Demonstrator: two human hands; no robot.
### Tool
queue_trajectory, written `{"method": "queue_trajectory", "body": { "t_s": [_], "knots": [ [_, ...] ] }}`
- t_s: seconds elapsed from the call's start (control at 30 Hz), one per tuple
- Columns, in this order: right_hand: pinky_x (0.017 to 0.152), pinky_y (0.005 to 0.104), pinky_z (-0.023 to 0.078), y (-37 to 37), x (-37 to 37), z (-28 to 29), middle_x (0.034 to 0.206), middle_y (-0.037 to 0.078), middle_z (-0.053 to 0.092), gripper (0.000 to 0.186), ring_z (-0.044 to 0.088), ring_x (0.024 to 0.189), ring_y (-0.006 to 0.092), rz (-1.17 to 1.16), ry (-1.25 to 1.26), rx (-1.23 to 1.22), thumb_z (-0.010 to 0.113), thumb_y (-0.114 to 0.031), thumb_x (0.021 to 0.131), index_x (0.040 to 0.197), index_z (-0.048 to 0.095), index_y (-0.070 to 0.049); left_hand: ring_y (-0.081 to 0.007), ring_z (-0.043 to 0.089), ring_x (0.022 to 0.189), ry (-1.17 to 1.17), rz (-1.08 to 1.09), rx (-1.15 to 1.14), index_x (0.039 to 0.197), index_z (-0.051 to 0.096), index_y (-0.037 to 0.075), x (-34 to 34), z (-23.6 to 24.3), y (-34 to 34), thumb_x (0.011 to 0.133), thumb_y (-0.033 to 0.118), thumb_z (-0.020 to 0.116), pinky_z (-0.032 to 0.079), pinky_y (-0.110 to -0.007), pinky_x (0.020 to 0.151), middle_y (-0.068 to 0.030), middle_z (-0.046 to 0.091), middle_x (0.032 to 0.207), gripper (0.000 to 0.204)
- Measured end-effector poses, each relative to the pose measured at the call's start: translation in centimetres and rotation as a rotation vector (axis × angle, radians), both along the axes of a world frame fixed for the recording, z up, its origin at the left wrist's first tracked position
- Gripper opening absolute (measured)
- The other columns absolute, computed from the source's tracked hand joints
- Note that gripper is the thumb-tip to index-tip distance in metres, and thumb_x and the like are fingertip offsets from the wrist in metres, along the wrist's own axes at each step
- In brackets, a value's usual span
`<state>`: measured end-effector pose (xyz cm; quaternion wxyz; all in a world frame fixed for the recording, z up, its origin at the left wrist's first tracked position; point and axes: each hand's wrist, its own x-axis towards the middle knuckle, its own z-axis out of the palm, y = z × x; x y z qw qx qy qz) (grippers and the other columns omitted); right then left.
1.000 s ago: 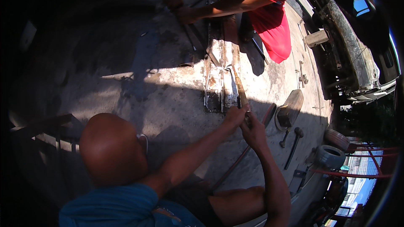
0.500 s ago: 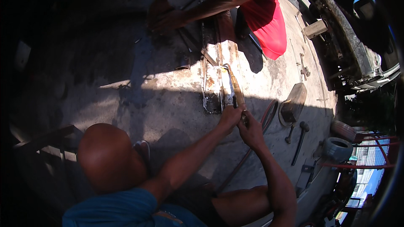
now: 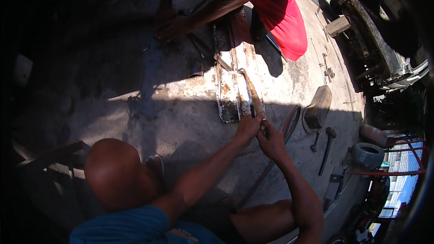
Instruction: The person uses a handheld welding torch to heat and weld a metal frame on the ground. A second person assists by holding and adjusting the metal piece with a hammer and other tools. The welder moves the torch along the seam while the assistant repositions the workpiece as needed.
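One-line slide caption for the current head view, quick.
Left hand and right hand grip a brass-coloured tool, its bent tip at a long metal panel, a co-worker opposite.

Worn on the head, as the left one of a side-by-side pair; looking steeply down and forward, upright and unmirrored; set fairly near, above and behind the left hand (image 3: 249, 127) and right hand (image 3: 271, 141); stretching fisheye-wide from a co-worker (image 3: 285, 27) at the top, across the floor (image 3: 296, 79), to tyres (image 3: 368, 155) near the right rim; probably covering more at far left, though too dark there to tell.
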<state>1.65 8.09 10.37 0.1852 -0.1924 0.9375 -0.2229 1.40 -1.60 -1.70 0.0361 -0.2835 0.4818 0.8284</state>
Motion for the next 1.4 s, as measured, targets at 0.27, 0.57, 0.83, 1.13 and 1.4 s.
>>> {"method": "queue_trajectory", "body": {
  "t_s": [0.27,0.57,0.83,1.13,1.4],
  "knots": [
    [0.083,0.0499,0.056,0.4,0.1,-0.6,0.1,0.026,0.074,0.042,0.072,0.101,0.0454,0.039,0.032,-0.014,0.065,-0.031,0.097,0.134,0.062,-0.01,-0.0187,0.069,0.067,0.006,0.03,0.014,0.086,0.072,-0.01,0.1,-0.2,0.3,0.098,0.036,0.069,0.052,-0.036,0.06,-0.0129,0.071,0.076,0.047],
    [0.09,0.0508,0.055,0.0,0.1,-0.8,0.108,0.027,0.074,0.045,0.07,0.108,0.0467,0.005,-0.02,0.023,0.065,-0.032,0.097,0.137,0.06,-0.01,-0.021,0.069,0.066,-0.019,0.05,0.003,0.085,0.071,-0.015,1.0,1.6,-0.7,0.096,0.038,0.071,0.052,-0.039,0.059,-0.016,0.07,0.074,0.055],
    [0.09,0.0502,0.055,-0.3,0.1,-1.2,0.11,0.028,0.073,0.045,0.07,0.108,0.0471,-0.051,-0.087,-0.004,0.064,-0.029,0.097,0.137,0.06,-0.008,-0.019,0.064,0.065,-0.074,0.033,-0.043,0.082,0.07,-0.015,0.8,1.3,-0.9,0.095,0.038,0.072,0.048,-0.039,0.057,-0.0139,0.069,0.074,0.054],
    [0.09,0.0498,0.055,-0.1,0.1,-1.8,0.11,0.028,0.073,0.043,0.07,0.109,0.0467,-0.063,-0.096,-0.05,0.065,-0.028,0.097,0.135,0.061,-0.007,-0.0172,0.062,0.064,-0.06,0.029,-0.043,0.081,0.07,-0.016,0.8,0.7,-0.9,0.093,0.039,0.073,0.045,-0.039,0.056,-0.0132,0.068,0.072,0.056],
    [0.09,0.0503,0.055,-0.2,0.1,-2.1,0.11,0.028,0.072,0.042,0.069,0.109,0.0473,-0.071,-0.124,-0.068,0.065,-0.027,0.097,0.134,0.06,-0.006,-0.0299,0.072,0.074,-0.076,0.012,-0.078,0.087,0.069,-0.018,1.3,1.5,-1.5,0.095,0.041,0.07,0.05,-0.047,0.066,-0.025,0.072,0.08,0.06]
  ]
}}
